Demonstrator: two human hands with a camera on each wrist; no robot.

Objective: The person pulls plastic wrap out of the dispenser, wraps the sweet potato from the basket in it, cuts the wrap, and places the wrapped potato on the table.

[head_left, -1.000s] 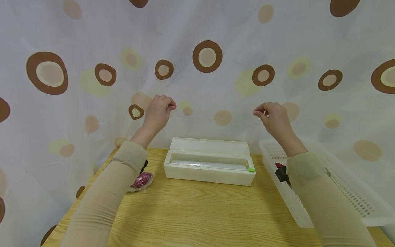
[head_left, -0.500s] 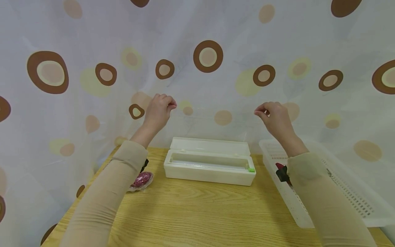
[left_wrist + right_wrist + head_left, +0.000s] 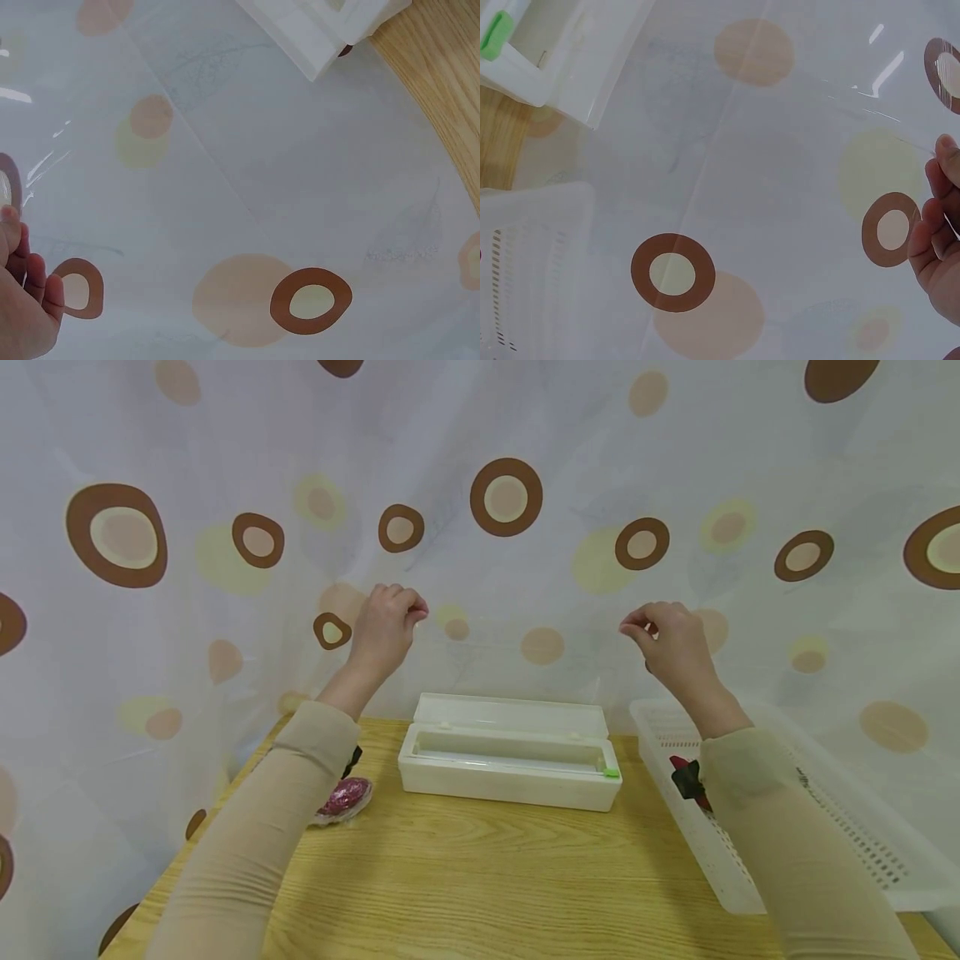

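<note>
Both hands are raised in front of the curtain, well apart and above the table. My left hand (image 3: 384, 622) pinches a corner of clear cling film (image 3: 889, 75) between thumb and fingers. My right hand (image 3: 671, 639) pinches the opposite side in the same way. The film is nearly invisible in the head view; glints and a thin edge show it in both wrist views. Below and between the hands stands a white cling film dispenser (image 3: 510, 785), its lid (image 3: 510, 714) tipped back. A green slide cutter (image 3: 611, 772) sits at its right end.
A purple item (image 3: 348, 797) wrapped in clear film lies on the wooden table (image 3: 480, 877), partly behind the left sleeve. On the right stands a white perforated basket (image 3: 862, 827). A red and black object (image 3: 686, 777) shows beside the right sleeve. A patterned curtain (image 3: 555, 585) hangs behind.
Both hands have risen very slightly, still pinching the film. The dispenser, basket and wrapped item stay where they were.
</note>
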